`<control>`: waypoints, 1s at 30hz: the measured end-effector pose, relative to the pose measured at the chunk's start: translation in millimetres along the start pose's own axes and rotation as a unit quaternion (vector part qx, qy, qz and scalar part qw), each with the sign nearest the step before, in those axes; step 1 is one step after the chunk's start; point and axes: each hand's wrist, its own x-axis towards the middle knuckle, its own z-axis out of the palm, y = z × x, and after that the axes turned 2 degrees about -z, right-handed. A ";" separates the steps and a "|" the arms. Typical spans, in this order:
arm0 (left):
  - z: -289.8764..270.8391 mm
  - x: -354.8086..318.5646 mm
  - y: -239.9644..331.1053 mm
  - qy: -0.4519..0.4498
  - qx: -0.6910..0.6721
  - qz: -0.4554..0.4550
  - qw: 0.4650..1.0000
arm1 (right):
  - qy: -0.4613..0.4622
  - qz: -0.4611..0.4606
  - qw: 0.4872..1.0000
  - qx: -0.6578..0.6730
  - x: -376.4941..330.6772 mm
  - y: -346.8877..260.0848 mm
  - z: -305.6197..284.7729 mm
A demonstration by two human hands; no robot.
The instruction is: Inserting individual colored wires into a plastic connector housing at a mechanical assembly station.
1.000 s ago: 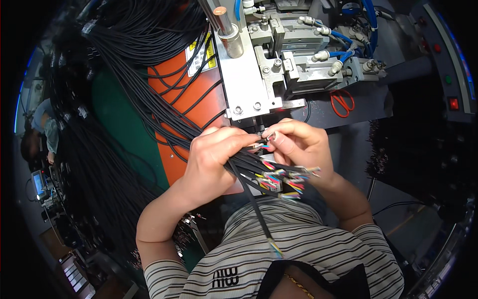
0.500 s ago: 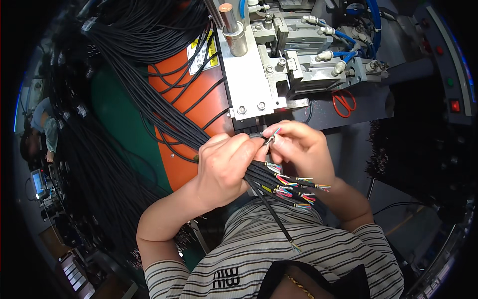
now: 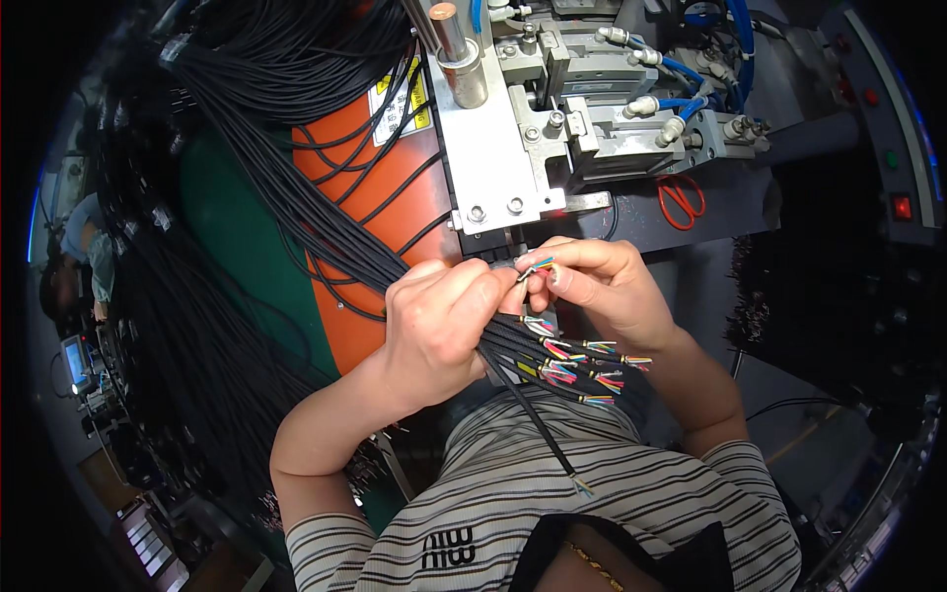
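My left hand (image 3: 439, 321) is closed round a bundle of black cables (image 3: 330, 232), and its fingertips pinch one cable near its stripped end. At that end, short coloured wires (image 3: 543, 264), blue and yellow among them, lie between the fingers of my right hand (image 3: 607, 291). The right forefinger rests along these wires and the thumb is bent close beside them. Below both hands the other cable ends (image 3: 567, 367) fan out to the right, each showing bare-cut coloured wires. A single cable (image 3: 538, 424) hangs apart, down toward my striped shirt.
Just beyond my hands stands a metal machine plate (image 3: 493, 158) with bolts, clamps and blue air hoses. Red-handled scissors or a red loop (image 3: 681, 202) lies right of it. An orange surface (image 3: 395, 207) is at left under loose cables. A control panel (image 3: 898, 178) stands far right.
My right thumb has drawn back a little to the right, and more of the coloured wires shows between the fingers. The left hand and its cables have shifted slightly left.
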 end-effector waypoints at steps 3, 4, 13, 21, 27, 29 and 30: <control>0.3 1.4 -0.7 -0.010 -0.038 -0.020 0.999 | -0.008 0.027 1.000 0.013 3.1 -1.0 -4.8; 1.2 0.8 -1.7 -0.014 -0.051 -0.022 0.998 | -0.008 0.027 1.000 0.014 4.1 -2.0 -6.5; 0.4 0.2 -7.9 -0.061 -0.101 -0.016 0.993 | -0.060 0.019 0.997 -0.052 10.6 -15.4 -13.2; 0.3 -5.0 7.7 -0.056 0.100 0.045 0.992 | -0.013 -0.234 0.808 -0.540 8.9 -17.5 4.4; -2.4 0.5 3.7 -0.059 0.123 0.014 0.991 | 0.008 -0.243 0.682 -0.690 10.7 -20.2 6.7; -1.2 -2.8 0.8 -0.067 0.113 0.011 0.991 | 0.011 -0.234 0.681 -0.694 11.0 -16.9 4.3; -0.5 -4.1 -0.4 -0.075 0.104 0.008 0.992 | 0.009 -0.226 0.689 -0.689 10.1 -15.9 2.8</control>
